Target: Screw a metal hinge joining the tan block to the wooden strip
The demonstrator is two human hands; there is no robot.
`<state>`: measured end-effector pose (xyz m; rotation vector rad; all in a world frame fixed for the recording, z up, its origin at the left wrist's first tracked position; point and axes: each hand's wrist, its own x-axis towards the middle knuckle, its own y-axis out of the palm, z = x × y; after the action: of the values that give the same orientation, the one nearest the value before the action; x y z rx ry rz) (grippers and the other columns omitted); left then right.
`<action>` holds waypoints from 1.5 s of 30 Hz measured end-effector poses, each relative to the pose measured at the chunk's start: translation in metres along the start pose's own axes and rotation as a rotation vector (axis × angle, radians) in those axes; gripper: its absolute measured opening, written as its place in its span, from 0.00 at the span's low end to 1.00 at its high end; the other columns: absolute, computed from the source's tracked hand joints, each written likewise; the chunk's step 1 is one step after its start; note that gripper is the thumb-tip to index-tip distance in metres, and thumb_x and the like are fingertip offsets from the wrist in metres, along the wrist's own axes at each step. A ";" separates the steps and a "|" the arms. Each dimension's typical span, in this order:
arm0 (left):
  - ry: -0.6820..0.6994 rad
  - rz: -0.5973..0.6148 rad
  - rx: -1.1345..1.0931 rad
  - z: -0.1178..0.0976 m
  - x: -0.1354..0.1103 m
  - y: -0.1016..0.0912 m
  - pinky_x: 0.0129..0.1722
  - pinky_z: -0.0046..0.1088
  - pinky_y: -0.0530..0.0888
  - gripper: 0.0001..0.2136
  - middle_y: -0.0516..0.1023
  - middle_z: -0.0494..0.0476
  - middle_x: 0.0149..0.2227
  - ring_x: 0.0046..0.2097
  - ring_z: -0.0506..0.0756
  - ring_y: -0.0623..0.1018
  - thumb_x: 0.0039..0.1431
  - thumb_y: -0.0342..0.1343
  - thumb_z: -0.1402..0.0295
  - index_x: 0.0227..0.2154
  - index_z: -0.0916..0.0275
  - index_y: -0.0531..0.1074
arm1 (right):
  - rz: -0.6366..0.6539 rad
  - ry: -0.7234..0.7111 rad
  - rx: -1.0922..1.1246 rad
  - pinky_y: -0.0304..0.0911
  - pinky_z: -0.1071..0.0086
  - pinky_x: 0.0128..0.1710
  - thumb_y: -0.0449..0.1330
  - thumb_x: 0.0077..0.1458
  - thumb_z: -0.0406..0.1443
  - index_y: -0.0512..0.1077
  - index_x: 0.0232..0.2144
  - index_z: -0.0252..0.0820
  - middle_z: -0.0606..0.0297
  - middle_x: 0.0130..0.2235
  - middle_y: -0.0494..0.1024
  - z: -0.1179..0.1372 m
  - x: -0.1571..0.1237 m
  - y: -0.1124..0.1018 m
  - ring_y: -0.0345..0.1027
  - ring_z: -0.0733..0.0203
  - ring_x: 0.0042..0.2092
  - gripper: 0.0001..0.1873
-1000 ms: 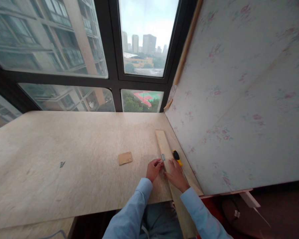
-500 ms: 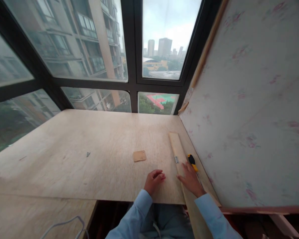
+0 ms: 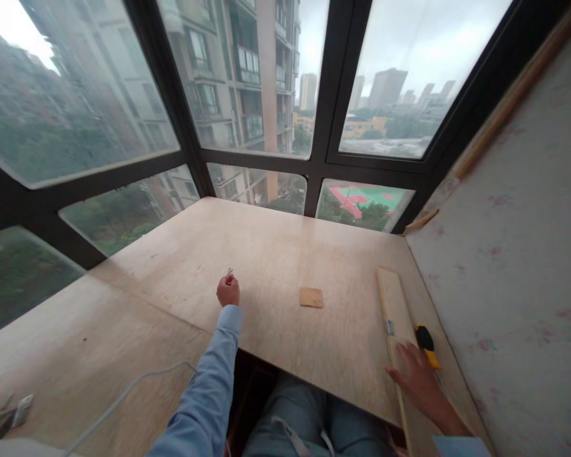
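Closely bunched left fingers pinch metal bits; right fingers splay on plank.

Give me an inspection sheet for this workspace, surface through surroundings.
Surface: pale wood panels, with a seam at left.
Job's things: narrow board with metal fitting; small metal pieces; black-and-yellow tool right of the board.
Clutter: tan square piece; blurred items at lower left.
Grips: left grip at the small metal pieces, hold unclear; right grip open, on the board.
Cables: white cable across the left panel.
Surroundings: dark-framed windows ahead and left; floral wall right.
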<state>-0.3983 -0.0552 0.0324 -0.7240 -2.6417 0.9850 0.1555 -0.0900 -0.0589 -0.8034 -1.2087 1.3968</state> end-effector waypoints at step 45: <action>0.934 0.730 0.251 -0.060 -0.110 0.122 0.59 0.49 0.59 0.37 0.67 0.70 0.58 0.62 0.69 0.62 0.47 0.64 0.55 0.59 0.63 0.62 | 0.425 -0.018 -0.016 0.50 0.53 0.62 0.69 0.39 0.33 0.73 0.47 0.40 0.49 0.65 0.55 0.046 0.115 -0.073 0.46 0.42 0.67 0.28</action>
<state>-0.2379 -0.0004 -0.0084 -1.6318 -1.4289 0.7924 0.1101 0.0049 0.0391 -1.1065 -1.1030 1.7382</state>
